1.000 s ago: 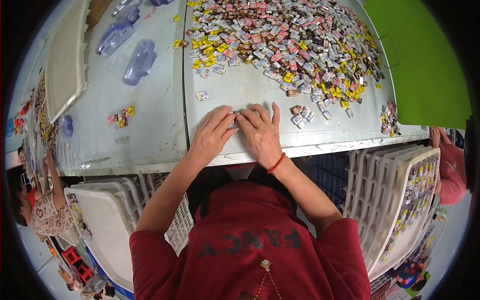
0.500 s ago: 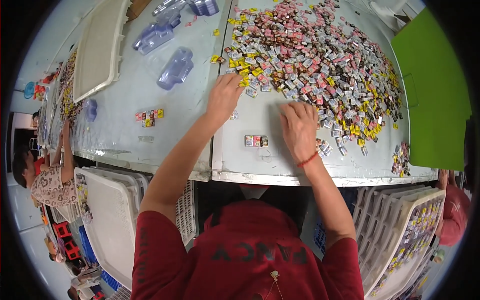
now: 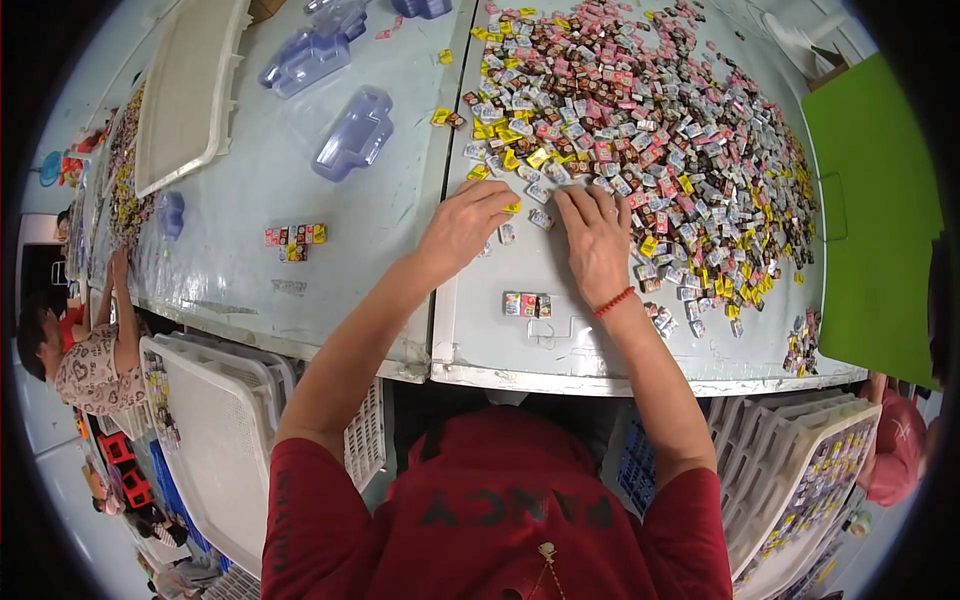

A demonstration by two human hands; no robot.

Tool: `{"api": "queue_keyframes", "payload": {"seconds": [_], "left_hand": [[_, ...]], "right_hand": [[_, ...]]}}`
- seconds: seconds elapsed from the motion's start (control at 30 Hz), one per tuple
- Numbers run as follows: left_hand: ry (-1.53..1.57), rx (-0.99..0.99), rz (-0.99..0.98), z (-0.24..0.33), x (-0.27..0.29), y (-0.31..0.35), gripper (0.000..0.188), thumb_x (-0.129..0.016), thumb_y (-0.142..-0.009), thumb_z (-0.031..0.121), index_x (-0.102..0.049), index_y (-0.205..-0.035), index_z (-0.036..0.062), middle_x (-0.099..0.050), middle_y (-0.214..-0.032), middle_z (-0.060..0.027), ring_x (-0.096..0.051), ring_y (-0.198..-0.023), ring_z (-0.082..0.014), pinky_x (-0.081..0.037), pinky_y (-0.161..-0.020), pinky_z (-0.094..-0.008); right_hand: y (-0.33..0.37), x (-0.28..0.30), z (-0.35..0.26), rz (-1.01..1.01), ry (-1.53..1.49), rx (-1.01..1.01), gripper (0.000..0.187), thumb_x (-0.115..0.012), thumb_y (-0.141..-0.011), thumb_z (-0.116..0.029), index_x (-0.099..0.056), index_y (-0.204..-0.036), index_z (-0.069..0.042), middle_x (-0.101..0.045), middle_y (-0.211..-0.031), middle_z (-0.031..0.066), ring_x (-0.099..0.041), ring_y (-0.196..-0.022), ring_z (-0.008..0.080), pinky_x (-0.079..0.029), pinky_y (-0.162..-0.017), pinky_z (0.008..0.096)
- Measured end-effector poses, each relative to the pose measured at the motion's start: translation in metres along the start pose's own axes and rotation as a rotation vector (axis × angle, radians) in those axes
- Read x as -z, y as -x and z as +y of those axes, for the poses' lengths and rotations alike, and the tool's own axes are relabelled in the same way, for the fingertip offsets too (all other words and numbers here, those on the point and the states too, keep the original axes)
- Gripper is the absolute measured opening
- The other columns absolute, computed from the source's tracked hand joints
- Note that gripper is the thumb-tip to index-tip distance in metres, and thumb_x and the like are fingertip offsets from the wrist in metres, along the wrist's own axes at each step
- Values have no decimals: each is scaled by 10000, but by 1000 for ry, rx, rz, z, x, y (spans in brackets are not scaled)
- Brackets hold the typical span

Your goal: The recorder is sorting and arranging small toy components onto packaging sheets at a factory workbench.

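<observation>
My left hand (image 3: 466, 224) has its fingertips closed on a small yellow piece (image 3: 512, 207), just off the near left side of a wide pile of tiny box-shaped pieces (image 3: 650, 140). The pile mixes pink, brown, silver-white and yellow. My right hand (image 3: 598, 245), with a red beaded bracelet (image 3: 614, 301) at its wrist, lies palm down with fingers stretched onto the pile's near edge. Whether a piece is under those fingertips is hidden. Between the hands are a few loose silver-white pieces (image 3: 541, 219). A short row of pieces (image 3: 527, 304) sits nearer me.
Left across the table seam lie a small block of pieces (image 3: 296, 240), clear plastic trays (image 3: 354, 134) and a large white tray (image 3: 190, 95). A green board (image 3: 875, 210) stands at right. Stacked crates (image 3: 795, 480) flank me below the table edge. Other people work at both sides.
My left hand has drawn back toward me and rightward from the pile with the yellow piece. My right hand has reached farther forward onto the pile's edge. The whole view has shifted slightly.
</observation>
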State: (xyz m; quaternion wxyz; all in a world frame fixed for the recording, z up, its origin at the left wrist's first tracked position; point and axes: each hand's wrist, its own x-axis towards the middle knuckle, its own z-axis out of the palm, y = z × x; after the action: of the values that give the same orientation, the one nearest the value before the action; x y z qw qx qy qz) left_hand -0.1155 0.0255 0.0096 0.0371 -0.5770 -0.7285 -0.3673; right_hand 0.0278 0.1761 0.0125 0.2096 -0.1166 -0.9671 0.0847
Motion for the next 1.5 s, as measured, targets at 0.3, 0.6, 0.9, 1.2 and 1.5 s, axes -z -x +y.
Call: {"api": "queue_keyframes", "payload": {"seconds": [0.3,0.6,0.9,1.2,1.5], "left_hand": [[-73,110,-245,0,-7,-10,278,-653,-766,57,-640,-1043,43,-588,-938,-99,-600,-874,-266,-507,-761,-373],[-33,-148,-2,-3,-22,-13,177,-682,-737,94,-630,-891,24,-601,-947,-72,-574,-878,-261,-510,-739,-374],[-52,34,-45,-4,-9,2,180,-706,-711,107,-636,-855,25,-608,-910,-74,-571,-872,-258,-504,-734,-370],[-6,79,42,-20,-8,-5,186,-731,-721,133,-665,-875,52,-661,-924,-66,-601,-898,-264,-503,-795,-348],[-42,73,74,-10,-13,13,202,-722,-723,96,-675,-909,30,-672,-941,-78,-607,-892,-267,-502,-805,-351]], "right_hand": [[-5,4,22,-5,-30,108,286,-576,-814,-24,-622,-1096,-42,-621,-1104,98,-568,-997,279,-385,-941,447],[-33,4,10,136,-101,34,151,-588,-868,-63,-633,-1012,-56,-642,-956,102,-587,-860,259,-409,-863,401],[-86,-29,-9,22,282,-126,315,-622,-855,-397,-650,-809,-87,-669,-735,129,-630,-731,298,-398,-744,420],[-95,-44,21,50,165,-59,345,-577,-878,-455,-671,-830,-127,-672,-702,113,-645,-648,297,-428,-760,483],[-91,-30,-13,-225,64,-242,325,-583,-869,-411,-699,-881,-108,-693,-773,133,-666,-774,314,-354,-919,532]]}}
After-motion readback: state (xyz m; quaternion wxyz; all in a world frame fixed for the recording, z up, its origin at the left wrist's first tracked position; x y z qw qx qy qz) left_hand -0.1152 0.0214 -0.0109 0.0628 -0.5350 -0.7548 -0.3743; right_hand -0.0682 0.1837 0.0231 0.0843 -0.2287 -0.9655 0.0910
